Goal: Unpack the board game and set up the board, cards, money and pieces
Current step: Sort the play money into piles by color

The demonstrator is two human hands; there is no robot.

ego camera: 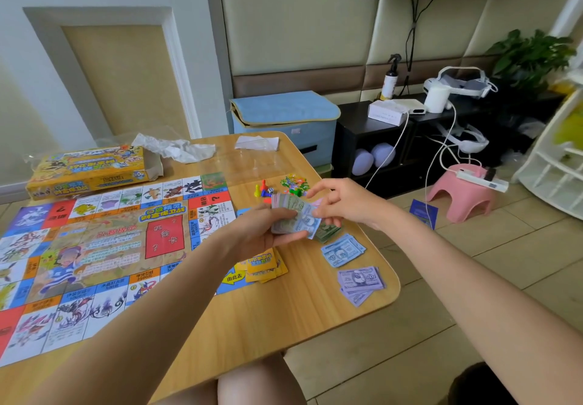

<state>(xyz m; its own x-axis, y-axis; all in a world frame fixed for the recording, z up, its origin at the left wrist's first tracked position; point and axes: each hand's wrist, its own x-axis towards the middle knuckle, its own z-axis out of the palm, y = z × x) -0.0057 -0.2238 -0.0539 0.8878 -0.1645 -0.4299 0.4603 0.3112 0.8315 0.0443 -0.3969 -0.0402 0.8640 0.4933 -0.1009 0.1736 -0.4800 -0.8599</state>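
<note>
1. The left hand (262,231) lies palm up, its fingers curled under a fanned stack of play money (291,215) with the thumb across the top, above the wooden table (252,319) just off the game board's right edge.
2. The right hand (339,201) reaches in from the right; its thumb and forefinger pinch the top blue note (310,223) of that stack, while the other fingers are loosely spread.
3. Beside the board's (104,247) right edge three sorted piles of notes lie on the table: a green pile (328,232) partly hidden under the hands, a blue pile (343,249) marked 500 nearer the viewer, and a purple pile (361,281) marked 5000 nearest the table's front corner.
4. One stack of yellow cards (265,266) overlaps the board's near right corner.
5. Past the board's far right corner stand a yellow pawn (257,190) and a red pawn (264,185), with a white die (270,190) and some blue and green pieces whose number I cannot tell.
6. The board lies open and flat, covering the left part of the table.
7. Behind the board's far edge rests the open yellow game box (91,168), with crumpled clear wrapping (176,149) just to its right.
</note>
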